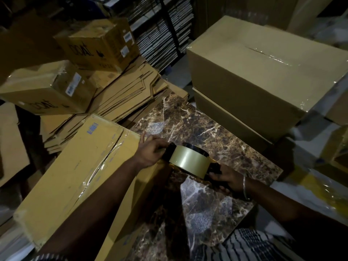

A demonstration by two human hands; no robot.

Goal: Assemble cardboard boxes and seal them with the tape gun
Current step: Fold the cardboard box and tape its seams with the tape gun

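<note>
Your right hand (227, 178) grips the tape gun (190, 160) handle; left hand (150, 150) pinches slippery tape beside the stiff, light box (75, 166).

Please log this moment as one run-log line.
right hand grips tape gun | left hand at tape end, box edge | seam taped

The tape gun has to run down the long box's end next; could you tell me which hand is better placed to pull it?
Probably the right hand: it grips the tape gun by its handle. The left hand pinches the tape end against the long box.
</note>
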